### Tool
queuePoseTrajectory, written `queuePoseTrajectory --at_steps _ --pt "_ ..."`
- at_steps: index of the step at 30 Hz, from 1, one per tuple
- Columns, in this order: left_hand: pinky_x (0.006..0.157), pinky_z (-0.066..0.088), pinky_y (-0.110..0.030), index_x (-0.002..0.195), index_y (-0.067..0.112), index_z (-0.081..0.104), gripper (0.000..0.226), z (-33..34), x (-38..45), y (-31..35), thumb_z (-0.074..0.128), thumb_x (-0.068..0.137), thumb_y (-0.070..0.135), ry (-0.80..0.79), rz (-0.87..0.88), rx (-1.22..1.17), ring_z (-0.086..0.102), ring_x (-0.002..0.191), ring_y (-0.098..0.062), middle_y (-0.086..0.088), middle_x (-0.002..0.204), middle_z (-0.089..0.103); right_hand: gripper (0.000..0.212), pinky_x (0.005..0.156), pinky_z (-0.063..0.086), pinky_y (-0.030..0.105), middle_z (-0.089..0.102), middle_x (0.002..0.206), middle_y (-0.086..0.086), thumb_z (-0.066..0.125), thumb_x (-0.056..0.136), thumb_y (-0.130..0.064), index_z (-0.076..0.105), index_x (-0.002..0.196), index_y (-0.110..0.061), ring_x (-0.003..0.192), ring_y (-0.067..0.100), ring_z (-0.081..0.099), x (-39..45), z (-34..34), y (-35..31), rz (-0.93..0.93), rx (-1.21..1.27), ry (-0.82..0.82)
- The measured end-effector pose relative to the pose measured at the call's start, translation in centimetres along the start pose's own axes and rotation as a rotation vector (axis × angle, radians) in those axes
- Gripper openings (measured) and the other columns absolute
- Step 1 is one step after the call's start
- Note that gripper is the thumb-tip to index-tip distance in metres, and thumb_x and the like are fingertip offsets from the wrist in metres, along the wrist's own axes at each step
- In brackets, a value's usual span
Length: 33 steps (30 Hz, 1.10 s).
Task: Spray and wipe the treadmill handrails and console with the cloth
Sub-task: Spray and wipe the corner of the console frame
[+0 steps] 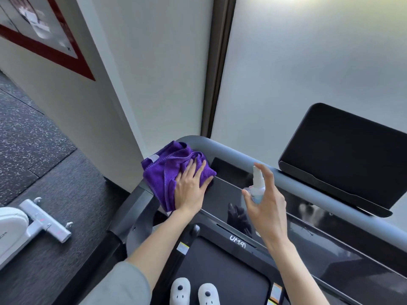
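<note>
Left hand [191, 187]: flat, palm down, fingers straight and slightly spread, pressing on the bunched purple microfibre cloth [169, 172]; forearm reaching forward from a grey sleeve [123, 285].
Right hand [265, 201]: raised above the console, fingers and thumb curled round the small white spray bottle [257, 187], index finger arched over its top; forearm bare, angled up from the lower right.
Cloth position: draped over the left end of the glossy black treadmill console panel [229, 194] and the corner of the grey rounded handrail [220, 148], a white label showing at its far edge.
Spray bottle position: upright, held clear of the panel, just to the right of the cloth, not touching it.
Beyond the handrail: dark tilted rectangular screen [343, 155], well apart from both hands.
Below: black treadmill belt [220, 271] with two white slippers [193, 292] on it.
Left side: dark speckled floor [33, 139] with part of a white machine [33, 225].
</note>
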State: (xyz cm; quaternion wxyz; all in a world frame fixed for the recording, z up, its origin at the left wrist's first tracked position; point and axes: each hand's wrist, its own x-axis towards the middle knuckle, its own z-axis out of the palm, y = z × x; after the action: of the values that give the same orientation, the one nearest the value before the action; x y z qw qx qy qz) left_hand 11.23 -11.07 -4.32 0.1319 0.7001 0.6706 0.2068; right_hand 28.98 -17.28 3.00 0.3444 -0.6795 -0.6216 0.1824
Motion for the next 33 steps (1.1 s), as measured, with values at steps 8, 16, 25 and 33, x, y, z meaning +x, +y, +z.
queuePoseTrajectory --at_steps 8,16,25,33 --pt "0.111 0.027 -0.040 0.144 0.029 0.044 0.058 1.6 -5.7 2.2 0.035 0.094 0.059 0.056 0.080 -0.115 0.031 0.142 -0.019 -0.001 0.152 0.038 0.072 0.071 0.045 0.025 0.070 0.097 -0.008 0.071 0.086 -0.015 0.029 0.135 -0.047 0.078 0.016 0.063 0.2 -0.1 0.4 0.002 0.028 -0.014" --pt "0.116 0.012 -0.043 0.151 0.024 0.027 0.057 2.1 2.6 2.4 0.037 0.098 0.046 0.089 -0.092 -0.060 0.007 0.149 -0.021 -0.007 0.160 0.014 0.071 0.067 0.042 0.024 0.070 0.096 -0.014 0.071 0.086 -0.014 0.030 0.134 -0.048 0.075 0.015 0.062 0.7 0.0 0.5 0.010 0.033 -0.020" --pt "0.115 0.012 -0.039 0.136 0.016 0.053 0.052 1.3 11.7 5.3 0.044 0.097 0.049 0.189 -0.120 -0.070 0.040 0.134 -0.024 -0.010 0.141 0.050 0.072 0.071 0.051 0.030 0.070 0.091 -0.015 0.071 0.086 -0.012 0.031 0.133 -0.049 0.077 0.016 0.064 0.8 -1.1 1.4 0.041 0.045 0.004" --pt "0.097 0.042 -0.045 0.123 0.023 0.063 0.048 4.7 2.5 8.8 0.045 0.090 0.054 0.197 0.111 -0.111 0.046 0.128 -0.026 -0.007 0.132 0.056 0.071 0.074 0.056 0.040 0.071 0.099 -0.007 0.071 0.086 -0.013 0.031 0.132 -0.048 0.078 0.019 0.066 1.0 -1.7 1.7 0.064 0.060 0.028"
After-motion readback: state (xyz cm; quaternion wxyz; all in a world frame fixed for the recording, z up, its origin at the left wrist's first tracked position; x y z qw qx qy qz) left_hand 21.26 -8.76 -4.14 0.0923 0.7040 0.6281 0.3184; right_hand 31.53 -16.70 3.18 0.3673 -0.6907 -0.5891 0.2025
